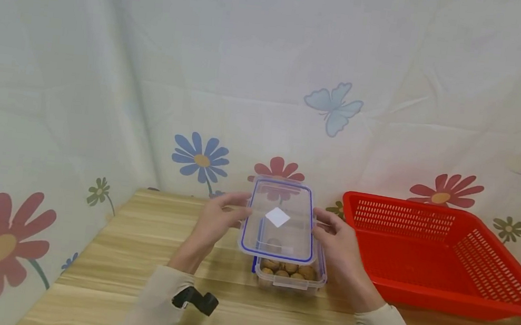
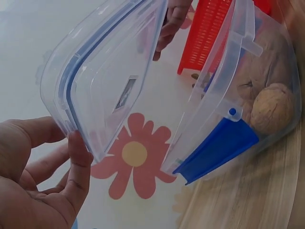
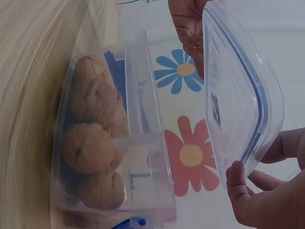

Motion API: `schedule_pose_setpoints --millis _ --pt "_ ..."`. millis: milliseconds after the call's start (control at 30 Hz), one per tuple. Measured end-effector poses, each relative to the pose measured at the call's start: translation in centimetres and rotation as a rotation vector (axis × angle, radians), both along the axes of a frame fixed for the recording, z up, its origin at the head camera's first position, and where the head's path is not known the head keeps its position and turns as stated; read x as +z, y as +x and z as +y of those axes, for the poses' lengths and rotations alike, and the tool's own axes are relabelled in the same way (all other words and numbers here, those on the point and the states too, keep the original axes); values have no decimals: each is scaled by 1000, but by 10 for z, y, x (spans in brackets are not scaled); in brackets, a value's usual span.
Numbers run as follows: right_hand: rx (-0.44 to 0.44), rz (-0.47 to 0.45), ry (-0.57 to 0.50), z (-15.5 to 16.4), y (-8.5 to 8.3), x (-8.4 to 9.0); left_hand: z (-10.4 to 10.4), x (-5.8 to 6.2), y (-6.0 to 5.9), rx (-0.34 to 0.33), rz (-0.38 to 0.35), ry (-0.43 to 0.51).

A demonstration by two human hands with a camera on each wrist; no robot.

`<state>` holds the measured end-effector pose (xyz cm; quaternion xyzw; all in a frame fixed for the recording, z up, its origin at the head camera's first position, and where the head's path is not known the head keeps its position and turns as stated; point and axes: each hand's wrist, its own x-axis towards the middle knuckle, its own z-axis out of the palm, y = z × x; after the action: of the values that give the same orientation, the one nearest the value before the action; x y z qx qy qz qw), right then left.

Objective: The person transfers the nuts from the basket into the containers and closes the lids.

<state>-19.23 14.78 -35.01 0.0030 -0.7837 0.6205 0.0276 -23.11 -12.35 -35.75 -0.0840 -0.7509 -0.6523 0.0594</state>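
Observation:
A clear lid [image 1: 281,196] with a blue seal and a white diamond-shaped label is held up, tilted, between both hands. My left hand [image 1: 221,216] pinches its left edge; fingers and thumb show at the rim in the left wrist view. On the opposite edge my right hand [image 1: 335,239] pinches the lid [image 3: 238,105] the same way. Below the lid stands a clear plastic box [image 1: 288,282] holding several walnuts [image 3: 90,148]. One blue side latch [image 2: 217,150] hangs outward from the box wall. In the head view the lid hides the box's rear part.
A large red plastic basket [image 1: 423,293] with perforated sides stands right of the box, close to my right hand. Wood-grain tabletop [image 1: 101,273] lies under everything. Behind it hangs a pale curtain [image 1: 250,76] printed with flowers and a butterfly.

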Motion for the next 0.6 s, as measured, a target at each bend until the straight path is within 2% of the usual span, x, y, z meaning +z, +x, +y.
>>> schedule_pose_setpoints --millis 100,300,433,600 --pt "-7 -4 21 6 0 1 5 1 -1 -13 0 13" --pt "-25 -7 -33 15 -2 5 13 0 -5 -6 -4 68" --pt "-33 -18 -51 21 -3 7 16 -4 -12 -7 34 70" --pt "-40 11 -44 28 -4 7 18 -8 -17 -1 81 36"
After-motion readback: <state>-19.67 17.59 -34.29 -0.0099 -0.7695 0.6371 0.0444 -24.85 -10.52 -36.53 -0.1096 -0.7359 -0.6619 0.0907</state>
